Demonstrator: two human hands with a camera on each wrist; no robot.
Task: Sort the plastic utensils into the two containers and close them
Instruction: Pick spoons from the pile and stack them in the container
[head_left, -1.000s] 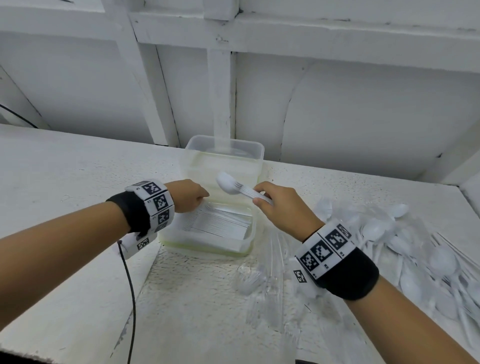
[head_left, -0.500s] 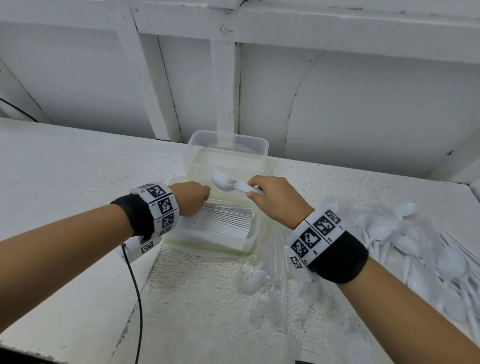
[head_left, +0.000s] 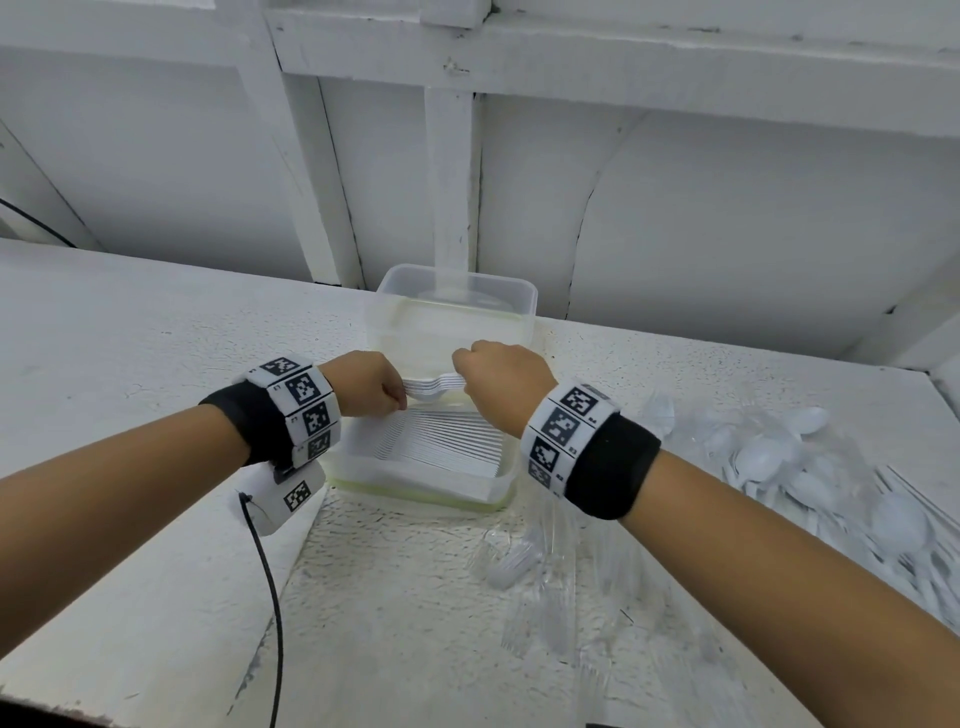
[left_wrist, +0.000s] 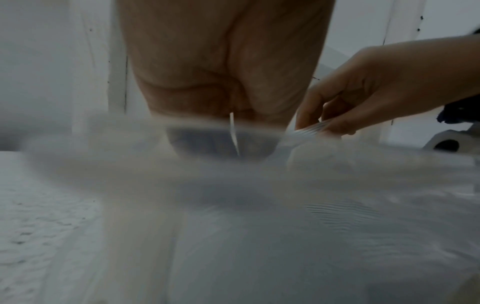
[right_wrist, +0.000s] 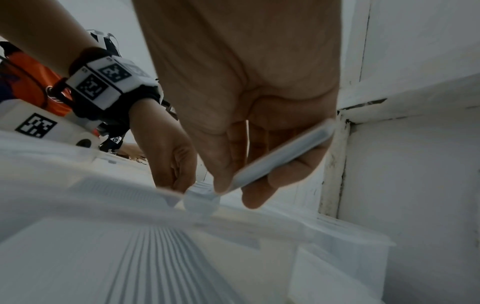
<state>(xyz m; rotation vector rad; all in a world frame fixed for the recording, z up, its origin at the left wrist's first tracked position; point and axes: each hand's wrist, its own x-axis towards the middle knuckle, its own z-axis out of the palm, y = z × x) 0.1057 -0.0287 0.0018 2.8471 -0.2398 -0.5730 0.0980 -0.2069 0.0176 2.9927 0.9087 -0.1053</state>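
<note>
A nested stack of white plastic spoons (head_left: 435, 387) hangs level over the near clear container (head_left: 415, 491), which holds a tight row of white utensils (head_left: 441, 441). My right hand (head_left: 470, 382) grips the stack by its handles (right_wrist: 283, 156), fingers curled round them. My left hand (head_left: 397, 397) pinches the stack's bowl end from the other side, and a thin white edge (left_wrist: 233, 131) shows between its fingers. A second clear container (head_left: 457, 296) stands open just behind, against the wall. The wrist views are blurred near the container.
Loose white spoons (head_left: 779, 457) lie heaped on the table's right side. Clear-wrapped utensils (head_left: 545, 571) lie in front of the near container. A black cable (head_left: 270, 597) runs off my left wrist toward the front edge. The white wall (head_left: 675, 208) rises close behind.
My right hand has lowered the spoon stack and carried it left over the near container. My left hand has come in from the container's left rim to pinch the bowl end.
</note>
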